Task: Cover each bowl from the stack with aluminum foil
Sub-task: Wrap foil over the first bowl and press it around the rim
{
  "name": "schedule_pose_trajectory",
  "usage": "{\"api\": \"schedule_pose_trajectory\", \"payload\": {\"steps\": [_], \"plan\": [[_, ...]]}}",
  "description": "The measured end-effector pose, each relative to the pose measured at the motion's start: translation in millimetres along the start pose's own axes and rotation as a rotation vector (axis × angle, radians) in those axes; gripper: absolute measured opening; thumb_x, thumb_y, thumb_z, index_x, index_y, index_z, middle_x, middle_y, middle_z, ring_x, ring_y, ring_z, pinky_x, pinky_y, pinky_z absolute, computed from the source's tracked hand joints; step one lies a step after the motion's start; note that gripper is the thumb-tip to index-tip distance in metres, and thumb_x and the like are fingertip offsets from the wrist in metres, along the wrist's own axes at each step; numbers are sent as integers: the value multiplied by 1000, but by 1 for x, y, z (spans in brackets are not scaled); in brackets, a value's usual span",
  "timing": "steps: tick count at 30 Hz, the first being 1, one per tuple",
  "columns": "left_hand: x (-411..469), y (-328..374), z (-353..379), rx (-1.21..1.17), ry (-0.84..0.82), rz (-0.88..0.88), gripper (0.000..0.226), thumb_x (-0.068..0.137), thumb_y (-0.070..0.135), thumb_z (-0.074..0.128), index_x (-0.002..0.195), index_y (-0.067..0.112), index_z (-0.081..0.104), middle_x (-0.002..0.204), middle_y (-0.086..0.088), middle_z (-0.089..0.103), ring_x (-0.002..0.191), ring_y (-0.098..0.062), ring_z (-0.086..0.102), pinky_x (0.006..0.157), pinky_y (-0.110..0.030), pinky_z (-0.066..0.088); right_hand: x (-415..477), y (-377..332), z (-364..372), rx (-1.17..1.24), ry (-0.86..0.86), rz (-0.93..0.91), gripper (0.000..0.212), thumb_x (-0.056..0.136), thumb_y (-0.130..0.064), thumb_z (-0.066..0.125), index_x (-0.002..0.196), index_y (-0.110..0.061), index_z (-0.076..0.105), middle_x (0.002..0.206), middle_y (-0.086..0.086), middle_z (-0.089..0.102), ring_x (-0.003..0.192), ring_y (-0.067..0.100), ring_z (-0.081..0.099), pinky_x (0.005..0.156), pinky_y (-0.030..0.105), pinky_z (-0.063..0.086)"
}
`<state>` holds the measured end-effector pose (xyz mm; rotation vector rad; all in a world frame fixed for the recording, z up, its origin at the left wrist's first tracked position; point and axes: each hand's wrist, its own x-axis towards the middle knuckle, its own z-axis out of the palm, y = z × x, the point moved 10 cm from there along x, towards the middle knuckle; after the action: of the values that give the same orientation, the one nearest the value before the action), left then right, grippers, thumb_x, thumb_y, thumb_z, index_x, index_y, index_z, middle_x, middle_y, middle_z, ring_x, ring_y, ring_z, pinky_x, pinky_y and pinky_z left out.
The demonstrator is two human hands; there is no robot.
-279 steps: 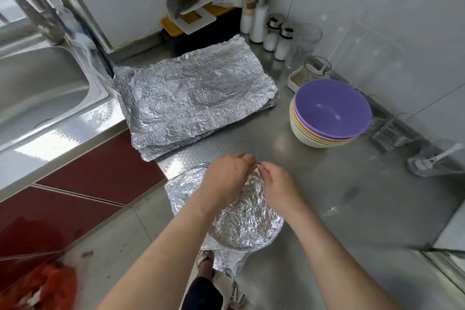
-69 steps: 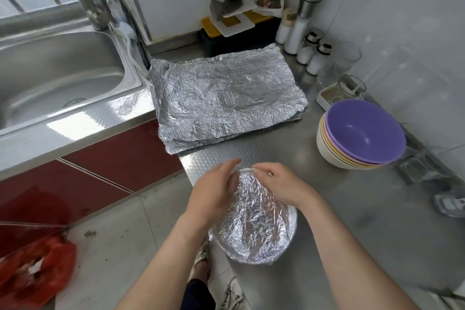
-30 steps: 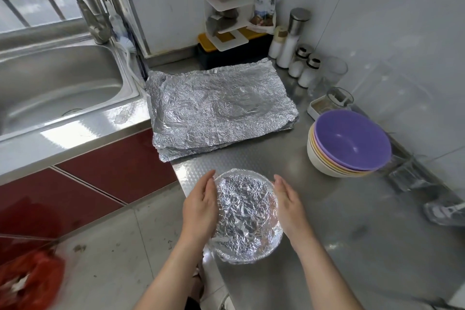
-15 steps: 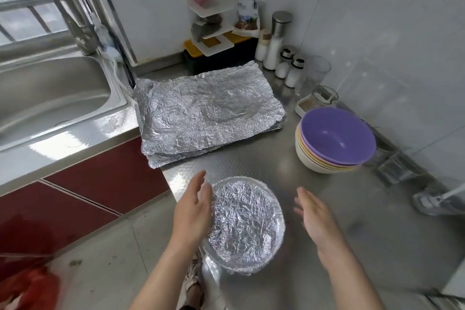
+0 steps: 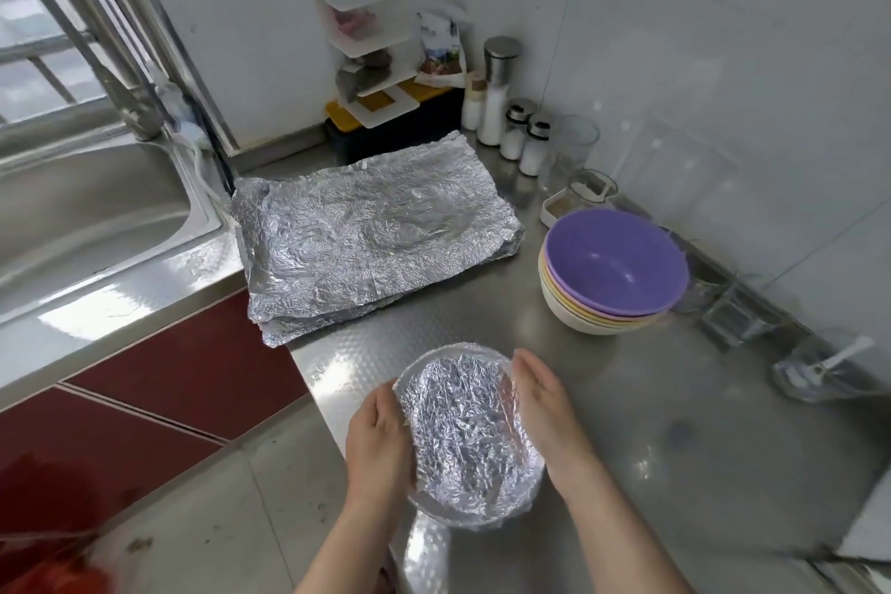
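Bench (image 5: 675, 424): steel, and it carries everything here
Foil sheets (image 5: 371, 236): a crumpled pile at the far left corner of the bench, lying as it did a second ago, with no new sheet drawn off
Bowl stack (image 5: 614, 270): purple bowl on top, by the right edge near the wall, untouched and no shorter than before, so I judge several bowls are left to cover
Covered bowl (image 5: 470, 432): at the near left edge of the bench, foil over the whole mouth and folded down round the rim; the tucking at its far rim is over, so this one looks finished
Right hand (image 5: 545, 405): half a second ago it was clear of the bowl, now its palm lies flat against the bowl's right side, grip open, fingers straight, clasping nothing
Left hand (image 5: 381, 439): stays against the left side, grip open too, pressing rather than clasping; likely a last smoothing before the bowl is set aside
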<state>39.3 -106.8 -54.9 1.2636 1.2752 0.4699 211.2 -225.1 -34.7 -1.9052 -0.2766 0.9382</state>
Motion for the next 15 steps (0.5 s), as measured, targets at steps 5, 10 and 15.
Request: {"api": "schedule_pose_trajectory", "payload": {"steps": [5, 10, 15], "plan": [[-1, 29, 2, 223, -89, 117, 36, 105, 32, 40, 138, 25, 51, 127, 11, 57, 110, 1, 50, 93, -19, 37, 4, -4, -41, -267, -1, 19, 38, 100, -25, 46, 133, -7, 52, 132, 7, 57, 110, 17, 55, 88, 23, 36], [-6, 25, 35, 104, -113, 66, 29, 106, 24, 36, 122, 19, 59, 73, -7, 55, 61, -27, 55, 56, -37, 50, 0, 19, -44, -312, -59, 91, 21, 96, -17, 42, 84, -10, 59, 71, 5, 50, 62, 15, 43, 62, 28, 31], [-29, 20, 73, 113, -172, 78, 24, 104, 23, 41, 102, 34, 62, 93, 2, 69, 88, -18, 64, 83, -41, 50, 11, 29, -83, -373, 98, 73, 40, 97, -15, 38, 134, -19, 52, 113, 0, 61, 74, 12, 52, 64, 23, 37]]}}
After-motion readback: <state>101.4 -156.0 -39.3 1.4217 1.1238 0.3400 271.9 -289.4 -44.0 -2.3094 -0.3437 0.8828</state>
